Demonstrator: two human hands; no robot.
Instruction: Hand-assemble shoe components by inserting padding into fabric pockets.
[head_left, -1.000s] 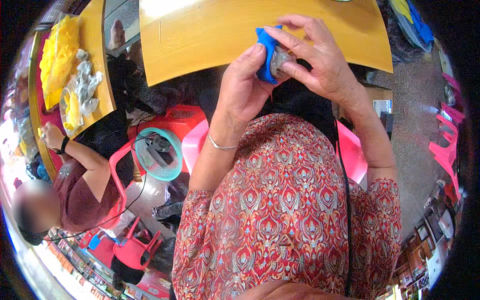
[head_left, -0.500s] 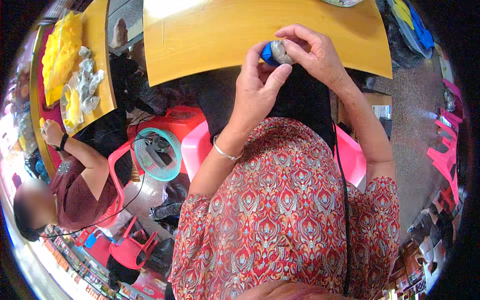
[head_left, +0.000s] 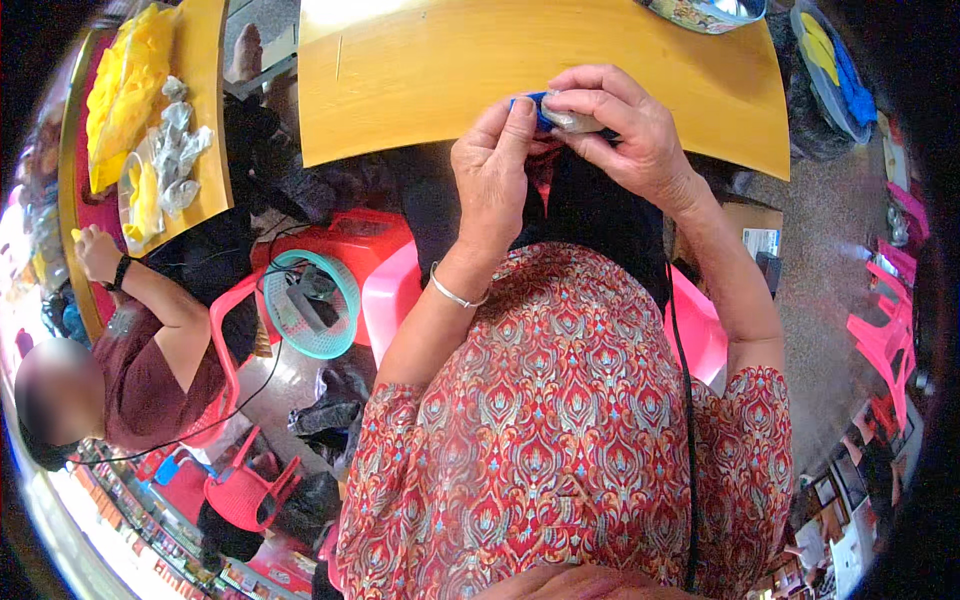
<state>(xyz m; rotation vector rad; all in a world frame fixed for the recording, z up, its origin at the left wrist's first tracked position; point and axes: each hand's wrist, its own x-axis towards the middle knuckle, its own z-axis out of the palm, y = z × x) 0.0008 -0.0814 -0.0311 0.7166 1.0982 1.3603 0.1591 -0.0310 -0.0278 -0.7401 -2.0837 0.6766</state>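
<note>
Over the near edge of the yellow wooden table, my two hands meet around a small two-part item. My left hand pinches a small bright blue piece, soft-looking like thin cloth or rubber, between thumb and fingers. My right hand is closed around a greyish, shiny lump, its fingers lying over the top. The blue piece and the grey lump touch each other. Fingers hide much of both, so I cannot tell exactly what the lump is.
A patterned round tin stands at the table's far right edge. Right of it, a clear tub holds yellow and blue pieces. On the left table lie a bag of yellow pieces and grey lumps. A co-worker sits there.
My left thumb has come up onto the blue piece, and my right fingers have closed farther over the grey lump. The item now lies flatter and is more covered. More of the tin shows.
</note>
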